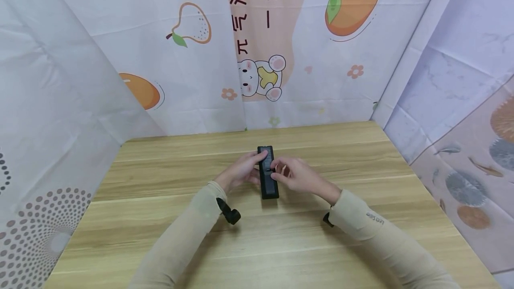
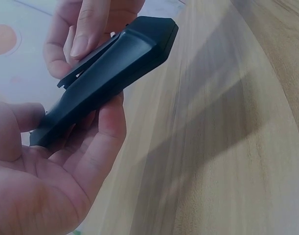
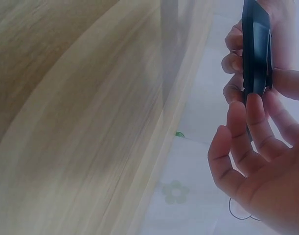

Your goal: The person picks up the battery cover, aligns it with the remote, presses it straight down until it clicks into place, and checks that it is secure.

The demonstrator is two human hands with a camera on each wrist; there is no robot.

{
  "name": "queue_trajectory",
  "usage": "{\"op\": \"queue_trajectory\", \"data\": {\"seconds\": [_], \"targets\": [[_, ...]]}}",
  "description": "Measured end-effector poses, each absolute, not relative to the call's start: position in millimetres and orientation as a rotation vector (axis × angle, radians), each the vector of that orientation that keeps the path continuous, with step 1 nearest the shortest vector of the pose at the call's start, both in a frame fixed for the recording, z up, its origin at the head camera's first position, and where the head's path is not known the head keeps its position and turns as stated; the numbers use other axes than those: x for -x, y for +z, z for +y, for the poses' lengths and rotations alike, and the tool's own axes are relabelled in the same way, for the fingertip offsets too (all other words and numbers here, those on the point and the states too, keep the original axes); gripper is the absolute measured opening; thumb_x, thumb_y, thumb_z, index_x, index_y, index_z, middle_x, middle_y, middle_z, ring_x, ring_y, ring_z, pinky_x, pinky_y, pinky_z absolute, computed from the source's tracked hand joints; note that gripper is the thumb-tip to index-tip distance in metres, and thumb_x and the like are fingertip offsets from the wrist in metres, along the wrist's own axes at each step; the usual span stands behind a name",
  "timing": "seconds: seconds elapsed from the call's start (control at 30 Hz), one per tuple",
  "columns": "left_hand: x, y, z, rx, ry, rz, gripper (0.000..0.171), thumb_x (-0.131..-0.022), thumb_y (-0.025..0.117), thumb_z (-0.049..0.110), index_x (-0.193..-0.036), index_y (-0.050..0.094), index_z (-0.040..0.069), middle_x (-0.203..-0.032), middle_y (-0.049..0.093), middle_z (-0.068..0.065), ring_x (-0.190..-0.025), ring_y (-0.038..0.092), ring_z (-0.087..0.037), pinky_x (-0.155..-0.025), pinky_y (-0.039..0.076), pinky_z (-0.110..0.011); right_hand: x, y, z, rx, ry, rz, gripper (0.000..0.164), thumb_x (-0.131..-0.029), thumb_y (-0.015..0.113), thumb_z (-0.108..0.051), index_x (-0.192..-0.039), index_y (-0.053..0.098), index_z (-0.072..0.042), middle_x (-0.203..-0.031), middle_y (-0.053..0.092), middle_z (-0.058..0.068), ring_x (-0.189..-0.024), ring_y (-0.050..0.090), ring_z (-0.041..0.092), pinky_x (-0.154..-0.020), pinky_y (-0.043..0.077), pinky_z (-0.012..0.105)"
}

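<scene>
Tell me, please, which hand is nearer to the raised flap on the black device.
Right: the right hand touches the flap; the left hand grips the black device toward its far end.

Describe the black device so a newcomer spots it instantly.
Over the wood-grain table, find the left hand's grip and right hand's grip. Between them is a long, narrow black device. Unlike the black wrist attachments, it is bar-shaped, with a thin cover tilted up from its body.

Head view faces forward and down; close wrist views share the black device (image 2: 105, 78)
</scene>
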State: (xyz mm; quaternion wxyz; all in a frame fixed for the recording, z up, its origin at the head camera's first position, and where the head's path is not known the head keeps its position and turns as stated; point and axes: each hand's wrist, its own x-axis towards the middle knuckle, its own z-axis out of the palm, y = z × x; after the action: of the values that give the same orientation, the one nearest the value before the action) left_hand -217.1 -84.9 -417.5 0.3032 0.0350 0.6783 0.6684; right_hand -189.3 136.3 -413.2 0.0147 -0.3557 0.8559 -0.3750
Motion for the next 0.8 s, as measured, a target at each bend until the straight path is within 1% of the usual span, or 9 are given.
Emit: {"op": "queue_trajectory", "data": {"seconds": [0.1,0.23,0.33,0.47,0.57,0.7,0.8], "targets": [[217.2,-418.0,-85.5,-0.087,1.778,1.796,0.057,-0.107,0.048,0.047,-0.147,0.043,0.006,-0.131,0.059,-0.019,-0.093,0.072,-0.031,-0.076,0.062,-0.042,188.6,-412.3,136.1,0.993,-1.205,2.624,0.031,-0.1,0.068,-0.019,-0.125,0.06,-0.003,-0.089,0.066,-0.001,-0.072,0.065,0.014,-0.063,0.056,0.029],[217.6,-418.6,-86.6,-0.093,1.794,1.783,0.057,-0.107,0.048,0.046,-0.148,0.042,0.006,-0.13,0.059,-0.019,-0.091,0.072,-0.031,-0.075,0.062,-0.042,189.4,-412.0,135.2,0.767,-1.274,2.541,0.056,-0.102,0.064,-0.032,-0.145,0.046,-0.001,-0.096,0.069,0.002,-0.082,0.069,0.025,-0.068,0.057,0.032],[217.9,-418.8,-86.9,-0.108,1.8,1.772,0.056,-0.107,0.048,0.045,-0.146,0.044,0.005,-0.127,0.06,-0.018,-0.089,0.072,-0.03,-0.075,0.062,-0.042,190.7,-411.8,134.2,0.649,-1.323,2.457,0.068,-0.102,0.063,-0.037,-0.151,0.037,0.001,-0.097,0.071,0.005,-0.087,0.07,0.034,-0.07,0.058,0.035],[218.3,-419.6,-86.9,-0.123,1.806,1.757,0.054,-0.108,0.047,0.044,-0.144,0.045,0.005,-0.123,0.062,-0.018,-0.088,0.073,-0.029,-0.075,0.062,-0.042,192.1,-412.4,132.6,0.601,-1.333,2.378,0.071,-0.1,0.066,-0.037,-0.151,0.038,0.004,-0.092,0.073,0.005,-0.085,0.07,0.038,-0.065,0.057,0.037],[218.3,-419.9,-87.0,-0.134,1.813,1.755,0.054,-0.108,0.047,0.044,-0.144,0.045,0.004,-0.122,0.062,-0.018,-0.087,0.073,-0.029,-0.075,0.062,-0.042,192.6,-413.7,131.4,0.609,-1.312,2.358,0.069,-0.1,0.066,-0.036,-0.151,0.04,0.003,-0.086,0.073,0.004,-0.081,0.069,0.039,-0.061,0.054,0.034],[218.5,-419.9,-87.4,-0.145,1.806,1.759,0.056,-0.108,0.047,0.044,-0.145,0.044,0.003,-0.125,0.061,-0.018,-0.089,0.072,-0.029,-0.076,0.062,-0.042,191.9,-414.5,130.5,0.615,-1.314,2.335,0.066,-0.102,0.065,-0.033,-0.151,0.04,0.003,-0.082,0.073,0.011,-0.077,0.066,0.045,-0.057,0.049,0.03],[218.9,-420.2,-87.8,-0.143,1.8,1.758,0.055,-0.108,0.047,0.044,-0.145,0.044,0.003,-0.127,0.06,-0.019,-0.089,0.072,-0.029,-0.077,0.062,-0.042,191.2,-414.8,130.3,0.611,-1.333,2.321,0.063,-0.102,0.064,-0.031,-0.149,0.042,0.004,-0.079,0.072,0.011,-0.073,0.065,0.044,-0.056,0.047,0.031]]}}
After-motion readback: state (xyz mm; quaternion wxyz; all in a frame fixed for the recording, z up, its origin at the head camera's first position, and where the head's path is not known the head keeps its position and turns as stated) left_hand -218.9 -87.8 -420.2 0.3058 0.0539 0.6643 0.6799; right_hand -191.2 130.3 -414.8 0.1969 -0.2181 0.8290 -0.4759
